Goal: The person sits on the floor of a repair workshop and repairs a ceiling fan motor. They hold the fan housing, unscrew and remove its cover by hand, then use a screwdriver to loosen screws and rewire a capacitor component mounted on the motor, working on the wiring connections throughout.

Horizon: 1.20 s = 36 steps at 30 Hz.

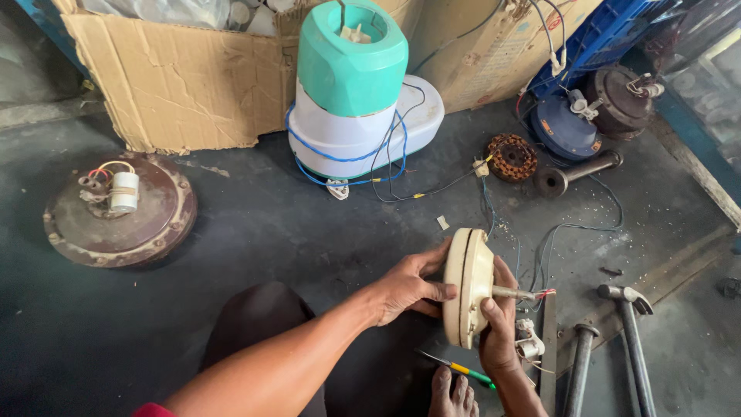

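Dark, stained workshop floor (255, 232), torn cardboard box (177, 77) behind. Counted: one cream round fan motor housing (468, 287) held on edge above floor, left hand (405, 287) and right hand (500, 324) both closed around it; two metal hammers (610, 347); one brown round motor (120, 208).

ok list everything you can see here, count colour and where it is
cream motor housing: 1, cream, held on edge between both hands, shaft pointing right
brown motor housing: 1, rusty brown with a white capacitor on top, floor at left
mixer base: 1, teal over white, top centre, blue wire around it
cardboard box: 1, tan, top left
winding core: 1, copper brown, right of centre
blue motor: 1, blue, upper right
hammer: 1, grey metal, lower right
screwdriver: 1, yellow and green handle, floor below the hands
left hand: grips the cream housing's left face
right hand: grips its right side near the shaft
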Each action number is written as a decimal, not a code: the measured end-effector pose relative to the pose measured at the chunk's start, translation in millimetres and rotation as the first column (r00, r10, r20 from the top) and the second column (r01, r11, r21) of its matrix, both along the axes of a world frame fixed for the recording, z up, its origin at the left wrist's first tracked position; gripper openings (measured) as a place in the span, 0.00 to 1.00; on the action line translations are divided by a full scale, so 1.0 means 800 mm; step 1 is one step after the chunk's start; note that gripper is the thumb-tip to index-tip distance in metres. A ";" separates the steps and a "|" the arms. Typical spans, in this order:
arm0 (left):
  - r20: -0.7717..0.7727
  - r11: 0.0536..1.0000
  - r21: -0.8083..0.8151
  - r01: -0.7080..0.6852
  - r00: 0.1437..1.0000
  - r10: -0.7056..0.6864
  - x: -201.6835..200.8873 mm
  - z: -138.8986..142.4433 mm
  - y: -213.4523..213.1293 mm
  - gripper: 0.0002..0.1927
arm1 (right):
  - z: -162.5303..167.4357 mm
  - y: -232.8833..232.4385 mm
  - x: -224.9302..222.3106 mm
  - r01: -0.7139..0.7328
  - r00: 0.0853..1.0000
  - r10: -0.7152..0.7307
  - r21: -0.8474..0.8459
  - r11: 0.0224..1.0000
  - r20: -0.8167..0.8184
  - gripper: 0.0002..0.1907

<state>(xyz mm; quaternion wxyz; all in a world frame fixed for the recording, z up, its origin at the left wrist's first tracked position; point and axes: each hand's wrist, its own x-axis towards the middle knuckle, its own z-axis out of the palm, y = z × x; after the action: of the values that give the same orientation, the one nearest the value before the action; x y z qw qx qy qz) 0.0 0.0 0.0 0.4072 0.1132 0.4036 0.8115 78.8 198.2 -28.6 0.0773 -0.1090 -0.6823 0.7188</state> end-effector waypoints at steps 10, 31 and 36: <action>-0.027 0.996 -0.083 0.027 0.999 -0.029 -0.003 0.009 -0.001 0.52 | -0.016 0.006 0.000 0.019 0.999 -0.019 0.015 1.000 -0.042 0.55; 0.016 0.988 -0.141 0.057 0.998 -0.056 -0.009 0.026 -0.001 0.46 | -0.012 0.006 -0.002 0.073 0.997 -0.076 0.096 0.993 0.032 0.54; -0.036 0.981 -0.182 0.067 0.997 -0.075 -0.011 0.020 0.003 0.47 | -0.019 0.009 -0.001 0.066 0.997 -0.064 0.092 0.994 -0.031 0.54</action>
<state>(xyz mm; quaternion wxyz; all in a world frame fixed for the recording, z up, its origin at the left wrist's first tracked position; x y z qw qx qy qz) -8.8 2.1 15.6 0.4359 0.1075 0.4795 0.7540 78.2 205.6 -43.9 0.1153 -0.1172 -0.7099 0.6849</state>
